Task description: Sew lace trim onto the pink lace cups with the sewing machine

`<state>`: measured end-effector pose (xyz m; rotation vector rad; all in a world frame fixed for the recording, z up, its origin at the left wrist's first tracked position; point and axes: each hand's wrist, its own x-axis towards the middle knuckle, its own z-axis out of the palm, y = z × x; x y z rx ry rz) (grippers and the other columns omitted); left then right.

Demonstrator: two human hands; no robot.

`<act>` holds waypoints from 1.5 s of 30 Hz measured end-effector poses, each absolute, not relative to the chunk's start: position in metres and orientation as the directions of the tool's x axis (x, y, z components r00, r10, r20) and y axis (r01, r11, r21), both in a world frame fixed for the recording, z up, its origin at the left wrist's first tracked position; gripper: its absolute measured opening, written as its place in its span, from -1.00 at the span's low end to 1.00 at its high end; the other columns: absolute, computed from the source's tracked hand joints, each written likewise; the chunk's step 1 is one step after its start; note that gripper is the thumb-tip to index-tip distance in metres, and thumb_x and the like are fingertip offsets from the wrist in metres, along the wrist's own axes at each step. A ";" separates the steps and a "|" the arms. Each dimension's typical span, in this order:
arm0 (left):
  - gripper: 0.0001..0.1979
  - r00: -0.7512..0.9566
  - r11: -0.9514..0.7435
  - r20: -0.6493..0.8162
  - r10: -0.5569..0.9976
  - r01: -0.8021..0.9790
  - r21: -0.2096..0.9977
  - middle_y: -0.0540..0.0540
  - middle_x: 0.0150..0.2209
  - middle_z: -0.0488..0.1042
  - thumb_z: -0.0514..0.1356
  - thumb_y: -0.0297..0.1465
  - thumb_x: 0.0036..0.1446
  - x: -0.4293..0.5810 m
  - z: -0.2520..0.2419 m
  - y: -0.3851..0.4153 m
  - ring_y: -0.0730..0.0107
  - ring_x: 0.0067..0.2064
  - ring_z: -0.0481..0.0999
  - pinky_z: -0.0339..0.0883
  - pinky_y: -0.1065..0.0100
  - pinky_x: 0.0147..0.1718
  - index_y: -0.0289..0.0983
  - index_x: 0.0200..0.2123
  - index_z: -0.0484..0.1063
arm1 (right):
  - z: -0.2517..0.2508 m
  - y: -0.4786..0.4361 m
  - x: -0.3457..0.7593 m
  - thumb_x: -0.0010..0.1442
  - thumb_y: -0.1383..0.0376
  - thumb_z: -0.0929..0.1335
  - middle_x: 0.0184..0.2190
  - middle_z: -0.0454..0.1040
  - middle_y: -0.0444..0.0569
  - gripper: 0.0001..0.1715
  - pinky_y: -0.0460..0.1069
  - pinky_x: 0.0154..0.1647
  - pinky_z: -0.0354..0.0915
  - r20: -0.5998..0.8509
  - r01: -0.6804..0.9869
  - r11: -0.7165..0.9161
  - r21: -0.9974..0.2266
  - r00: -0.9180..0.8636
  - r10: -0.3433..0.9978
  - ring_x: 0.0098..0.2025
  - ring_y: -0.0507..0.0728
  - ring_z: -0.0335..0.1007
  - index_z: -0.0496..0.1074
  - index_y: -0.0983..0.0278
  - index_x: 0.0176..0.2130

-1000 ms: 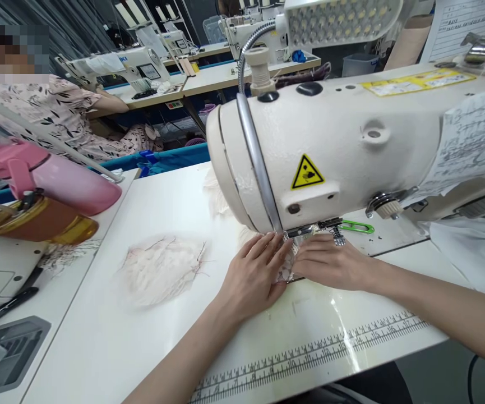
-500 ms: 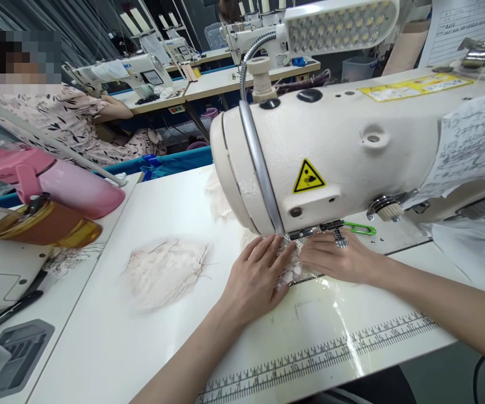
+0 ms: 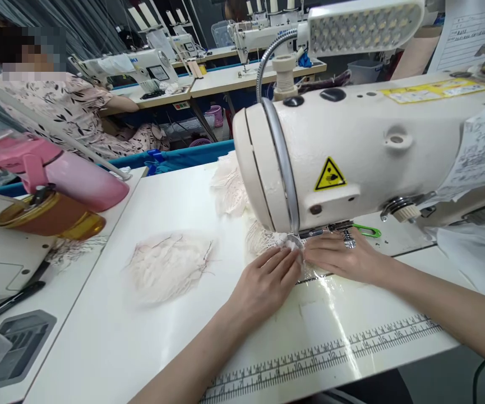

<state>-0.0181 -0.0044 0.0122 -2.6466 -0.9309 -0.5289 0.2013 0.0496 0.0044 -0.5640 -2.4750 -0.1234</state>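
Observation:
Pale pink lace (image 3: 261, 238) lies under the head of a white sewing machine (image 3: 343, 151), with part of it spread to the left of the needle area. My left hand (image 3: 265, 283) has its fingers drawn together and curled on the lace just in front of the presser foot. On the other side of the foot, my right hand (image 3: 343, 256) grips the lace edge, its fingertips partly hidden beneath the machine head. The needle itself is hard to make out. Another piece of sheer, frayed lace (image 3: 170, 266) rests on the table to the left.
A green thread snipper (image 3: 367, 230) lies behind my right hand. A printed ruler (image 3: 322, 356) runs along the front edge. At left stand a pink bottle (image 3: 84, 179) and an amber cup (image 3: 52, 216). A person (image 3: 69, 112) sits beyond, near other sewing machines.
My left hand's spread fingers have drawn together, and more lace shows behind them. My right hand stays by the presser foot. The whole view has shifted slightly.

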 end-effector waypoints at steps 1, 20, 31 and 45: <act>-0.79 0.716 -0.745 0.432 0.548 0.653 -0.137 -0.19 -0.01 0.50 0.06 -0.53 0.22 -0.018 0.012 -0.004 0.25 0.02 0.50 0.44 0.21 0.02 -0.39 -0.14 0.45 | 0.002 0.049 0.200 0.31 0.49 0.23 -0.35 0.51 -0.12 -0.73 -0.04 -0.36 0.21 0.581 0.417 0.908 -0.038 -0.730 0.359 -0.39 0.01 0.35 0.45 0.25 -0.29; -0.81 0.581 -0.618 0.398 0.710 0.785 -0.044 -0.26 0.02 0.48 0.03 -0.52 0.18 -0.024 0.010 0.003 0.22 0.03 0.49 0.44 0.23 0.01 -0.37 -0.18 0.39 | -0.007 0.049 0.189 0.32 0.46 0.26 -0.17 0.52 -0.04 -0.77 0.01 -0.11 0.33 0.484 0.374 0.903 -0.211 -0.763 0.429 -0.12 0.08 0.40 0.49 0.26 -0.19; -0.63 0.555 -0.584 0.402 0.729 0.810 -0.059 -0.23 0.08 0.43 0.01 -0.47 0.21 -0.019 0.006 0.000 0.17 0.09 0.44 0.39 0.17 0.07 -0.42 0.06 0.35 | -0.007 0.045 0.189 0.33 0.42 0.22 -0.24 0.53 -0.07 -0.70 -0.01 -0.26 0.29 0.558 0.575 0.807 -0.132 -0.630 0.540 -0.27 0.09 0.42 0.53 0.22 -0.21; -0.57 0.594 -0.612 0.371 0.714 0.787 -0.082 -0.23 0.13 0.38 0.03 -0.39 0.22 -0.018 0.003 0.000 0.06 0.12 0.40 0.36 0.07 0.08 -0.38 0.13 0.34 | -0.002 0.057 0.191 0.35 0.30 0.24 -0.24 0.52 -0.10 -0.71 0.08 -0.11 0.35 0.481 0.582 0.759 -0.291 -0.597 0.642 -0.18 0.13 0.43 0.53 0.04 -0.13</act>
